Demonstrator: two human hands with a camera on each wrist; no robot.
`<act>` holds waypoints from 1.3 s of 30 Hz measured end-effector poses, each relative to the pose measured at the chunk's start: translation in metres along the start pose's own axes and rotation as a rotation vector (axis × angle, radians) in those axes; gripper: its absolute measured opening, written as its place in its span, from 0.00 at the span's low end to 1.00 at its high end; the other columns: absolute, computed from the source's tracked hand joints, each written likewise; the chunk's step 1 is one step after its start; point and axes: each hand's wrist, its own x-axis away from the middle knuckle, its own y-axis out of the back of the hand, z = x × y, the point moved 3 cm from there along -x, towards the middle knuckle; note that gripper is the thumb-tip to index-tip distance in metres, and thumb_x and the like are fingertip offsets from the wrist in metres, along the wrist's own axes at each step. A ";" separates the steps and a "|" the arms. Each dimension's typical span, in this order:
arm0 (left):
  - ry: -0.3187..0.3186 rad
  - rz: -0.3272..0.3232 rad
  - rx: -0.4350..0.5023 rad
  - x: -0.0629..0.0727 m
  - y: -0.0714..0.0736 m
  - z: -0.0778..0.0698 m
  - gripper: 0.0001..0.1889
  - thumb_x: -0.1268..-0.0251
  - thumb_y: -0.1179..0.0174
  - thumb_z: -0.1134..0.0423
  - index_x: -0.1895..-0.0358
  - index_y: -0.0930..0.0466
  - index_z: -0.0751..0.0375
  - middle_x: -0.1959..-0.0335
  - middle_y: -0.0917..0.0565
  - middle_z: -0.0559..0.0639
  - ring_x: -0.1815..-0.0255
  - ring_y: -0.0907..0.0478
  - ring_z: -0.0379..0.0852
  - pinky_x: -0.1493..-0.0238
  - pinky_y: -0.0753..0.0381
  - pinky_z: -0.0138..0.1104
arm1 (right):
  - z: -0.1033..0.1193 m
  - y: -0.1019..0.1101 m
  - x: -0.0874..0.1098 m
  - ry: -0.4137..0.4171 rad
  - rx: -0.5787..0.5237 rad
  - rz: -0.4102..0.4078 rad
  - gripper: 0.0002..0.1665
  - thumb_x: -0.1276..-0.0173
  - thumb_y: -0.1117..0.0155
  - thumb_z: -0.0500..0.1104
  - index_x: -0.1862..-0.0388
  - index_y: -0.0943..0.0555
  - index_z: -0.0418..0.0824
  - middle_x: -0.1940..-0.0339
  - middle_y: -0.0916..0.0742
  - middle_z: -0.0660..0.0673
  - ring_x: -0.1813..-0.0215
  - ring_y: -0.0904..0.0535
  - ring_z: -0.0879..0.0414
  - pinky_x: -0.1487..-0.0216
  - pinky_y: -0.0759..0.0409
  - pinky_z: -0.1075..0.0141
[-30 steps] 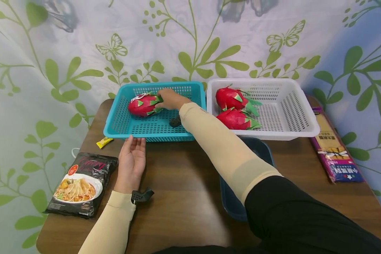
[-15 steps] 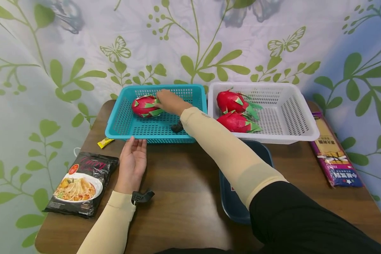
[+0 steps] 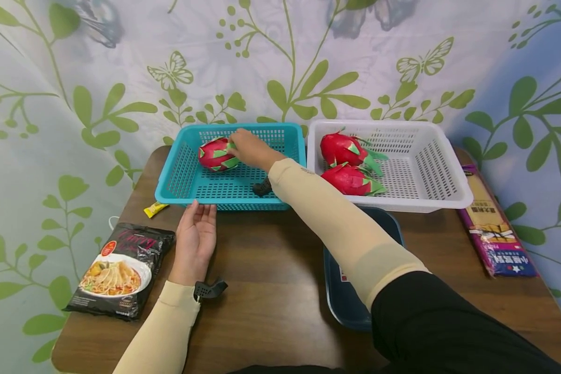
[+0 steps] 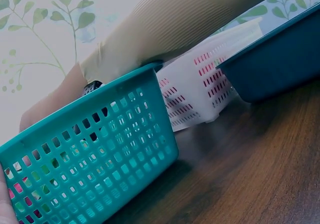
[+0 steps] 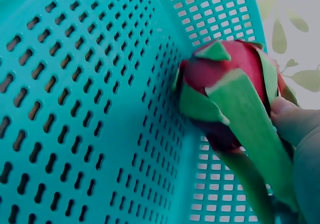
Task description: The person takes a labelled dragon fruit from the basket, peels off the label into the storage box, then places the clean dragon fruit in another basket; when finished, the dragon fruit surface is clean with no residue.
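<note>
A red dragon fruit (image 3: 217, 154) with green scales lies in the turquoise basket (image 3: 205, 201), in its left half. My right hand (image 3: 254, 149) pinches the leafy green end of that dragon fruit; in the right wrist view the thumb (image 5: 289, 115) presses on a scale beside a long green leaf. The other fingers are mostly hidden there. My left hand (image 3: 196, 244) lies palm up at the front of the turquoise basket, its fairly straight fingertips touching the front rim. Two more dragon fruits (image 3: 350, 180) rest in the white basket (image 3: 421, 203), on its left side.
A dark blue bin (image 3: 348, 311) stands partly under my right forearm. At the left lie a black noodle packet (image 3: 117, 272) and a small yellow packet (image 3: 155, 209). A long purple-and-gold packet (image 3: 497, 228) lies at the right edge. A patterned cloth hangs behind the baskets.
The dragon fruit in the turquoise basket has shifted a little to the right with my right hand, and its white label has turned out of sight. My left hand has stayed in place.
</note>
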 end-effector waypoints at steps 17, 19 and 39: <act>0.024 0.012 -0.018 0.005 -0.003 0.006 0.09 0.18 0.43 0.69 0.44 0.26 0.68 0.52 0.23 0.57 0.53 0.20 0.48 0.37 0.21 0.37 | 0.004 0.032 0.041 0.032 -0.038 -0.104 0.25 0.16 0.43 0.52 0.30 0.23 0.39 0.42 0.21 0.45 0.45 0.24 0.56 0.48 0.22 0.68; 0.024 0.012 -0.011 0.006 -0.003 0.006 0.10 0.20 0.41 0.69 0.43 0.26 0.68 0.52 0.23 0.57 0.52 0.21 0.48 0.36 0.22 0.38 | 0.007 0.041 0.051 0.051 -0.050 -0.115 0.25 0.16 0.43 0.51 0.30 0.23 0.38 0.42 0.21 0.46 0.44 0.24 0.56 0.47 0.23 0.68; -0.006 -0.020 -0.001 0.004 0.003 0.004 0.05 0.18 0.44 0.68 0.52 0.24 0.68 0.55 0.19 0.57 0.52 0.20 0.49 0.39 0.19 0.36 | 0.046 0.068 0.184 0.604 -0.210 -0.281 0.22 0.29 0.25 0.37 0.40 0.19 0.31 0.48 0.16 0.42 0.45 0.22 0.54 0.48 0.18 0.66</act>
